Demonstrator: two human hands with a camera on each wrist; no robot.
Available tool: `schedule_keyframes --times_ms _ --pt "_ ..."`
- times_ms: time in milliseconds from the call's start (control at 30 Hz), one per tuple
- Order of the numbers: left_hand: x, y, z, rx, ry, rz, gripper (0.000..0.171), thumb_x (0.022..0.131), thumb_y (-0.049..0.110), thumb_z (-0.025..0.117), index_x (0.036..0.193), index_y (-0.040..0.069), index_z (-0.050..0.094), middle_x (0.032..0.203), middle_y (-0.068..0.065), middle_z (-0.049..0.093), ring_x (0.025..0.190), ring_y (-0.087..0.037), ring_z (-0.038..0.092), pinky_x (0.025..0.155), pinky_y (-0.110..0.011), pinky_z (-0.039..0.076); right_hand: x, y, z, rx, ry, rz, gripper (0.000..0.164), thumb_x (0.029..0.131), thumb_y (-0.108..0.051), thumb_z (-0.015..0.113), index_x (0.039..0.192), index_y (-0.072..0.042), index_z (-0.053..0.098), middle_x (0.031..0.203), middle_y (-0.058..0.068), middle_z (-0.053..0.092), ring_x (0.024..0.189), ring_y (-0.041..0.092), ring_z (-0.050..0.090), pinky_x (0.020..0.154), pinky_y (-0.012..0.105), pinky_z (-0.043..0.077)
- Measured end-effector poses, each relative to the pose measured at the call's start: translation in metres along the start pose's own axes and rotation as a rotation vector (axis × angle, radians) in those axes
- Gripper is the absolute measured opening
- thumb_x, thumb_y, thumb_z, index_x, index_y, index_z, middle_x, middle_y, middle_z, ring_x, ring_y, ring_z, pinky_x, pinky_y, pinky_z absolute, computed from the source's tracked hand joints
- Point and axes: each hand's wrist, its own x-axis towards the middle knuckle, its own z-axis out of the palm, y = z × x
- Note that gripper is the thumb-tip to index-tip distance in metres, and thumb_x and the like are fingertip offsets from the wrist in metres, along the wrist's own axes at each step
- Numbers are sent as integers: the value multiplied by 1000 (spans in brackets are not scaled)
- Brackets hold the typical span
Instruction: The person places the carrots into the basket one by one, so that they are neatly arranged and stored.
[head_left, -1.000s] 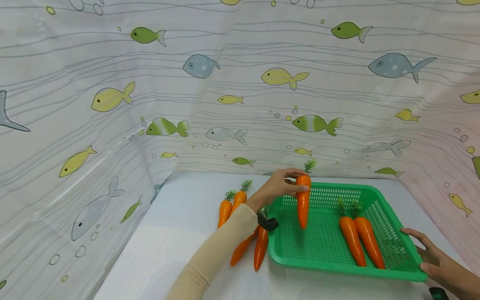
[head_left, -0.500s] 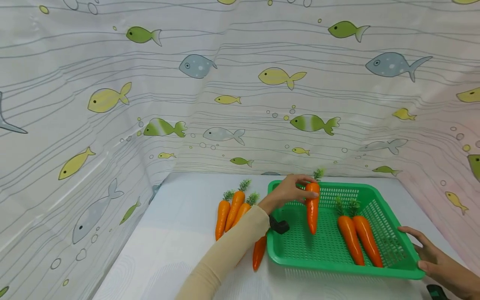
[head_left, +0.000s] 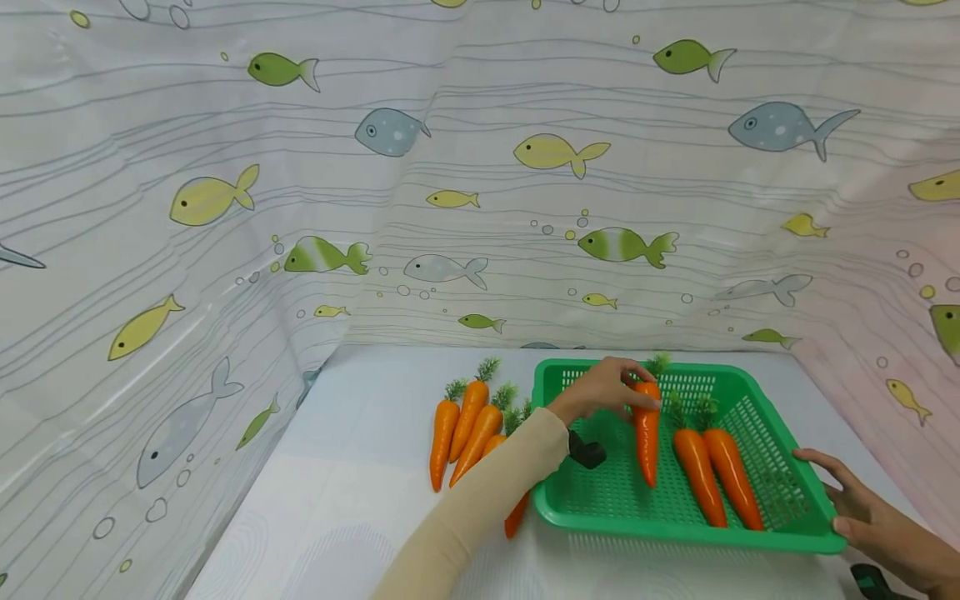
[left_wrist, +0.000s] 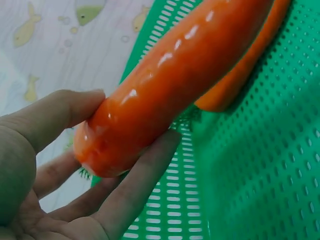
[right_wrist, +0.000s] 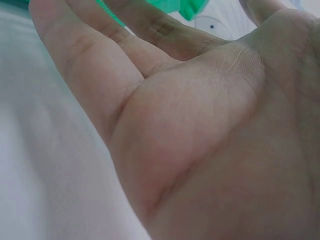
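My left hand (head_left: 606, 388) grips an orange carrot (head_left: 647, 442) by its thick leafy end, tip hanging down, over the green basket (head_left: 675, 538). In the left wrist view the thumb and fingers hold the carrot (left_wrist: 170, 75) from both sides. Two more carrots (head_left: 699, 477) lie side by side in the basket's right half. At the right rim, my right hand (head_left: 866, 510) holds the basket with its fingers and thumb. The right wrist view shows mostly the palm (right_wrist: 190, 125), with a bit of green beyond the fingers.
Several carrots (head_left: 444, 442) lie on the white table (head_left: 337, 483) left of the basket, some partly hidden by the left sleeve (head_left: 480, 508). A fish-patterned sheet (head_left: 450, 225) rises behind the table and along both sides.
My left hand has moved right and lower over the basket, carrying the carrot toward the two lying there. The right hand has stayed at the rim.
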Motion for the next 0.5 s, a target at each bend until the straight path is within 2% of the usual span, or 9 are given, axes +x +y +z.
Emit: schedule_keyframes --times_ms 33,100,133,233,300,333,433,467,500 --pt "1 1 3 4 -2 -9 35 89 8 82 121 7 69 98 -7 66 76 -24 71 79 -59 60 0 0 -1 1 2 0 71 110 -29 47 148 -67 0 149 -1 24 114 2 58 92 50 57" --pt "4 1 8 8 -3 -27 34 89 6 82 120 6 68 95 -8 66 73 -26 71 79 -61 59 1 0 -1 1 2 -11 72 109 -30 49 149 -66 0 156 17 23 115 4 57 92 53 57" --pt "5 1 12 9 -5 -36 34 88 5 82 119 5 68 95 -8 66 73 -26 71 78 -61 59 1 0 -1 3 1 -10 73 109 -30 49 149 -67 1 156 16 23 115 4 57 92 53 57" --pt "6 -1 23 42 7 -81 31 87 4 83 115 6 69 92 -7 65 69 -27 72 75 -58 61 1 1 -1 27 -18 -17 73 109 -28 48 150 -66 1 154 -2 32 116 5 56 93 53 56" --pt "6 -3 30 71 17 -105 29 86 3 84 111 7 69 90 -6 65 67 -27 72 71 -54 62 1 1 -1 40 -22 -17 72 110 -26 46 151 -64 1 145 -17 30 117 6 56 94 52 55" --pt "6 -3 34 86 22 -116 28 86 3 84 110 7 70 89 -5 65 66 -27 71 69 -52 63 1 1 -1 40 -22 -12 71 110 -26 46 150 -64 1 146 -17 30 120 10 56 94 51 55" --pt "7 -5 40 113 30 -135 26 86 2 84 107 8 70 88 -5 65 64 -26 71 65 -49 63 0 1 -2 47 -24 -14 72 110 -26 46 150 -64 0 149 -10 28 119 11 56 93 49 55" --pt "8 -6 41 119 27 -134 26 86 2 84 108 8 70 88 -5 65 64 -25 71 65 -49 63 1 1 -2 40 -20 -13 72 110 -27 46 150 -64 0 155 3 24 119 11 55 93 49 56" --pt "8 -6 41 120 25 -135 26 86 1 83 108 7 70 88 -5 65 65 -25 70 66 -50 63 2 1 -2 37 -23 -11 72 110 -27 46 150 -65 -1 157 8 22 119 11 56 92 48 56"
